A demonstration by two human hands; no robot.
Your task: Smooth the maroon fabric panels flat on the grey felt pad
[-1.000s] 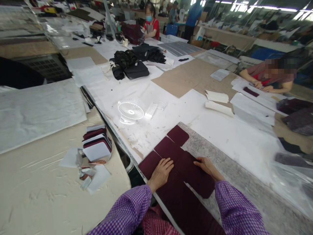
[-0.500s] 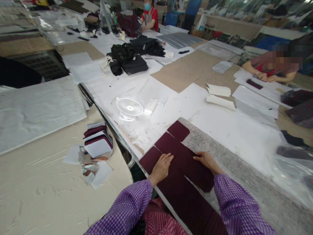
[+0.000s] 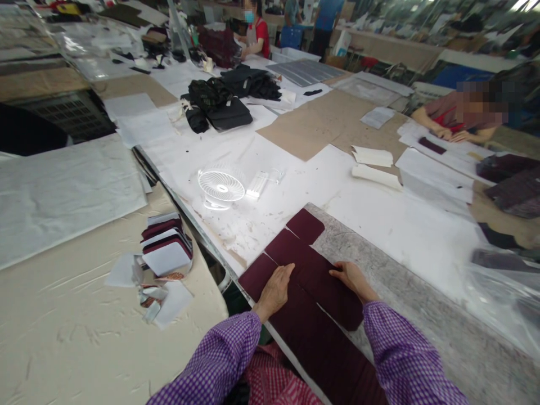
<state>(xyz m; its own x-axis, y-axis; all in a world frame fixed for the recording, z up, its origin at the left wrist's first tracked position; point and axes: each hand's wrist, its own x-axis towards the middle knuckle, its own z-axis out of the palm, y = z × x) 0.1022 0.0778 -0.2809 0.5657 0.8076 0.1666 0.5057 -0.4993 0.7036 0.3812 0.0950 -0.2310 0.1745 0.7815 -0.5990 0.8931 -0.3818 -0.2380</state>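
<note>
Dark maroon fabric pieces [image 3: 337, 349] lie flat on a grey mottled sheet [image 3: 396, 292] at the table's near edge. My left hand [image 3: 275, 289] rests flat on the maroon fabric near the table edge, fingers stretched out together. At the right edge of a long maroon piece [image 3: 320, 270], my right hand [image 3: 352, 278] touches the fabric with thumb and fingers curved; whether it pinches the edge is hard to tell. A smaller maroon piece [image 3: 305, 226] lies at the far end, separated by a thin gap.
A small white fan [image 3: 221, 185] lies on the white table [image 3: 270, 211]. Stacked maroon and white pieces [image 3: 166, 242] sit on the cream surface [image 3: 84, 337] at left. Black bundles [image 3: 230, 112] lie farther back. One person [image 3: 459, 121] works at right, another [image 3: 258, 36] at the back.
The whole view has shifted slightly. My left hand's fingers have drawn closer together on the fabric; my right hand stays at the same edge.
</note>
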